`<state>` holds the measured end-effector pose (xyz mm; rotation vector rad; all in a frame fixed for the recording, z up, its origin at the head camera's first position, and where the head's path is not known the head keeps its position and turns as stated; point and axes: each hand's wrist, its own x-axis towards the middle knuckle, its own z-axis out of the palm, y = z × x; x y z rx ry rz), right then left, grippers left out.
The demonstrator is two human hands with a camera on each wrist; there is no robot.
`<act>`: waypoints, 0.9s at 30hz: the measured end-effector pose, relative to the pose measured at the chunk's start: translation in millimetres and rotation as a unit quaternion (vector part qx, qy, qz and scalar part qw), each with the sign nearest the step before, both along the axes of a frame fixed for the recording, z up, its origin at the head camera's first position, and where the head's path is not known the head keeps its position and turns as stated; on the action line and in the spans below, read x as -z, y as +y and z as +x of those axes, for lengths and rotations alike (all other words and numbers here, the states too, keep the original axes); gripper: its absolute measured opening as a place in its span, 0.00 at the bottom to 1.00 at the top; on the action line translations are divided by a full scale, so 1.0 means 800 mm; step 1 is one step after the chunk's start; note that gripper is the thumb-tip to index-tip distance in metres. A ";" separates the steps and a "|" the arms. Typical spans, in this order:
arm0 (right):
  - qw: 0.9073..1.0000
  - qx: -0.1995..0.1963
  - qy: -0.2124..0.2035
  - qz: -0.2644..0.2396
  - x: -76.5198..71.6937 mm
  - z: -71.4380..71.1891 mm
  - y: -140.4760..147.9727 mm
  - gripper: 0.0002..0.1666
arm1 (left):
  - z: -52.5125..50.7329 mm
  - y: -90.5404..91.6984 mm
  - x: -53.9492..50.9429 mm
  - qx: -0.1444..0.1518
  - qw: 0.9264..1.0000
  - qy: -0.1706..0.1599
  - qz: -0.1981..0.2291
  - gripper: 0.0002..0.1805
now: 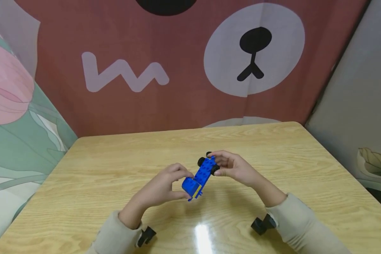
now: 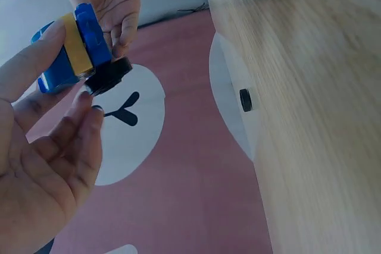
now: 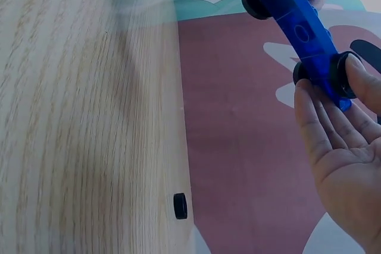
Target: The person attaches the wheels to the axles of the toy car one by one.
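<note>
A blue toy truck (image 1: pixel 204 171) built of bricks, with a yellow strip (image 2: pixel 77 46) and black wheels, is held tilted above the table between both hands. My left hand (image 1: pixel 158 185) pinches its cab end, with the thumb on one side and fingers on the other. At the opposite end, my right hand (image 1: pixel 238 170) grips the truck by the wheels, its thumb pressing one black wheel (image 3: pixel 343 75). The truck's underside faces the right wrist camera. A loose black tyre (image 3: pixel 180 206) stands on the table, apart from both hands; the left wrist view shows this tyre (image 2: pixel 245 100) too.
The light wooden table (image 1: pixel 114 158) reaches back to a red-brown cloth (image 1: pixel 184 106) with a cartoon face. Black wrist devices (image 1: pixel 147 236) hang beneath both sleeves. To the right is a grey wall (image 1: pixel 352 88).
</note>
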<state>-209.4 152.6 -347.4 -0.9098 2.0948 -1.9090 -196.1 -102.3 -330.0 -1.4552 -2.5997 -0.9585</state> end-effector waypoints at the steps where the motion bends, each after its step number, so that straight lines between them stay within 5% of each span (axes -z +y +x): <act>1: 1.000 -0.003 -0.001 -0.002 0.000 0.000 0.000 0.28 | -0.001 0.000 0.001 0.005 1.000 0.004 0.007 0.23; 9: 1.000 0.017 -0.007 0.016 -0.005 -0.002 0.002 0.30 | -0.002 0.004 0.005 0.015 0.999 -0.037 0.025 0.21; 18: 0.993 0.106 -0.021 0.048 0.001 -0.015 0.015 0.27 | -0.007 0.005 0.012 -0.015 0.994 -0.102 0.035 0.20; 27: 0.984 0.161 -0.068 0.032 0.019 -0.037 0.024 0.23 | -0.011 0.001 0.015 -0.038 0.991 -0.104 0.081 0.21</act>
